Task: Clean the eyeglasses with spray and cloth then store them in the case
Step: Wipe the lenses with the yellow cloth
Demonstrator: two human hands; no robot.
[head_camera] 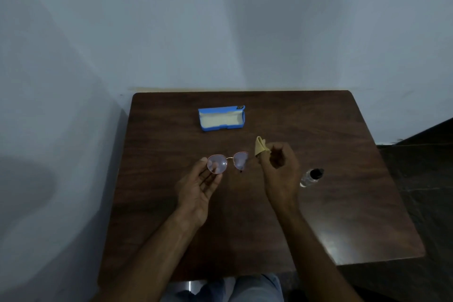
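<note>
Head view — case (221, 119) beyond eyeglasses (241, 160), spray bottle (311, 177) beside right hand (282, 174) pinching cloth (261, 146)

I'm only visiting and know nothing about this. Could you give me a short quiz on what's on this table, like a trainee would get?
1. True or false: the blue hard eyeglass case lies open on the dark wooden table.
2. What does the right hand hold? A) a small tan cloth B) a pen C) nothing
3. Fill in: the left hand holds the round, thin pink-rimmed eyeglasses by one ____.
Key: 1 true; 2 A; 3 lens.
</note>
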